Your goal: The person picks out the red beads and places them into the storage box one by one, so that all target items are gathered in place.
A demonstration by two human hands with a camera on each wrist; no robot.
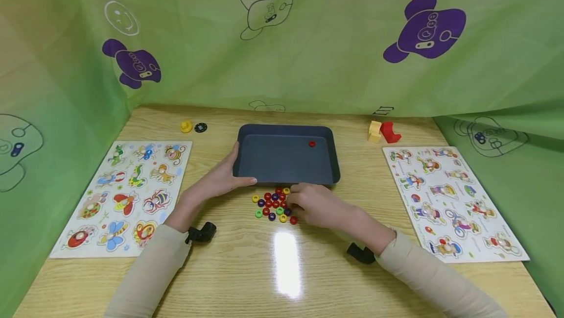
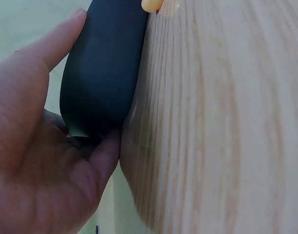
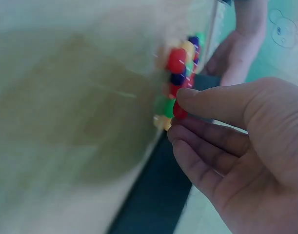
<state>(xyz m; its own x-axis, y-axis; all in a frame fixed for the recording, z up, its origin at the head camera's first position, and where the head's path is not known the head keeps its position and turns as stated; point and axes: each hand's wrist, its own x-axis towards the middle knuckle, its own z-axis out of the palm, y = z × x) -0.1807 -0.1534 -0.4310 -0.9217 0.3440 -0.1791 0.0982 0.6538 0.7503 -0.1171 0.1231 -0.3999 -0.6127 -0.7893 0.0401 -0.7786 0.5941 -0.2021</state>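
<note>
A dark rectangular tray (image 1: 282,161) lies on the table with one red bead (image 1: 312,144) in its back right part. My left hand (image 1: 222,177) grips the tray's front left corner, thumb along the front wall and fingers at the left side. In front of the tray lies a loose group of ring-shaped beads in red, yellow, green and purple, among them a green bead (image 1: 258,214). At the group's right edge, my right hand (image 1: 318,205) pinches a red bead (image 3: 179,110) between thumb and fingertips, as the right wrist view shows.
Picture puzzle boards flank the work area, an insect board (image 1: 121,200) on the left and a figures board (image 1: 454,200) on the right. Behind them are a yellow toy (image 1: 186,127), a black disc (image 1: 200,127), a yellow block (image 1: 374,132) and a red block (image 1: 390,133). Green cloth (image 1: 335,78) encloses the table.
</note>
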